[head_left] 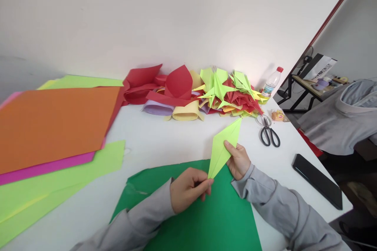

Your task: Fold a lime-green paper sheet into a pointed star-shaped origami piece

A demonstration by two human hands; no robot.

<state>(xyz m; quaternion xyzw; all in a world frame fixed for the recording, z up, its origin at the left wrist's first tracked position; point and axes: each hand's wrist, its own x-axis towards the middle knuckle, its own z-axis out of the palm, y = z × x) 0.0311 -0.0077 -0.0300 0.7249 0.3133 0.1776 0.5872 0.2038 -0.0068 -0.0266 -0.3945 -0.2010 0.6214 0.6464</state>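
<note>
A lime-green sheet of paper point(220, 146), folded into a long diamond with a crease down its middle, is held up between my two hands. My left hand point(191, 189) pinches its lower tip between thumb and fingers. Higher up, my right hand point(238, 160) grips the right edge, thumb on the near face and the other fingers mostly behind the paper. Beneath both hands a large dark green sheet point(203, 219) lies on the white table point(159, 141).
Stacked coloured sheets point(55, 125) cover the left side. Along the wall lie red folded papers point(178, 82) and lime-green folded shapes point(218, 88). To the right are scissors point(266, 131), a plastic bottle point(271, 82), a small wrapped packet point(277, 115) and a black phone point(318, 180).
</note>
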